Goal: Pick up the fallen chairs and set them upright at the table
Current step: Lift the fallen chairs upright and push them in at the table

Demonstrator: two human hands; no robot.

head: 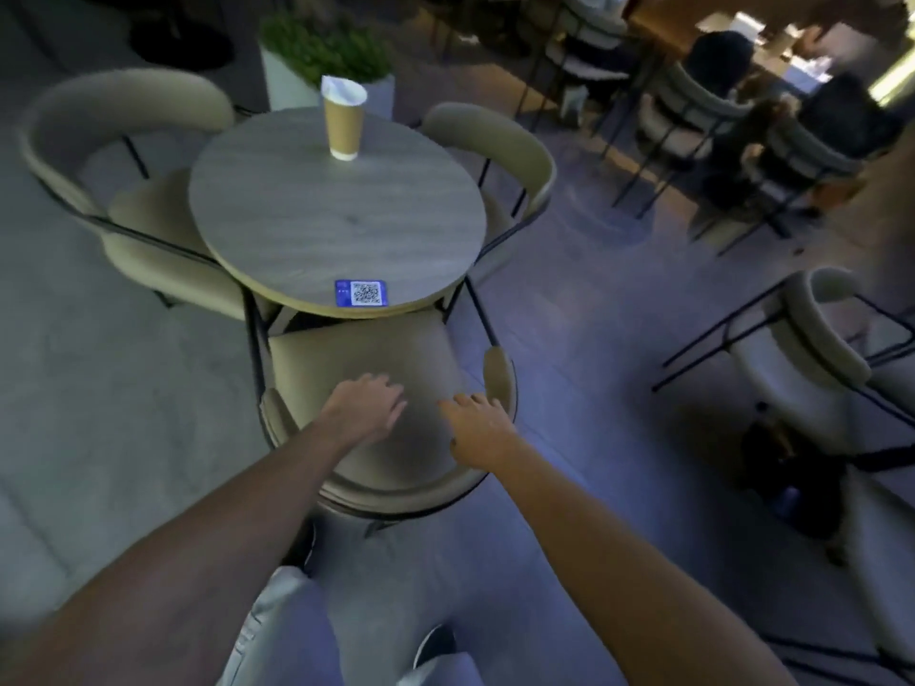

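Note:
A beige cushioned chair [366, 358] with a curved backrest and black metal legs stands upright right in front of me, its seat tucked partly under the round wooden table [297, 215]. My left hand [366, 408] hovers over the seat with fingers spread, holding nothing. My right hand [478, 428] is beside it, above the seat's right side near the backrest, also empty with fingers apart. Two more beige chairs stand upright at the table, one on the left [124, 210] and one at the far right [515, 160].
A paper cup [342, 121] and a blue QR card [360, 293] sit on the table. A planter [317, 61] is behind it. Another beige chair [817, 368] with a dark bag under it is at the right. People sit at tables in the back right.

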